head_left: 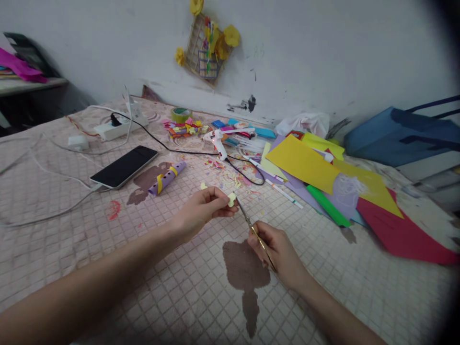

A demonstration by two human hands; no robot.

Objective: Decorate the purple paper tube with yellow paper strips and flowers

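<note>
My left hand pinches a small pale yellow paper piece between thumb and fingers, held just above the checked cloth. My right hand is closed around the handles of thin scissors. The blades point up and to the left, and their tips meet the edge of the paper piece. Another pale yellow scrap lies on the cloth just beyond my left hand.
A purple paper roll, a phone, a white power strip and a glue gun with its black cord lie ahead. Coloured paper sheets are piled at right. A blue bag stands by the wall.
</note>
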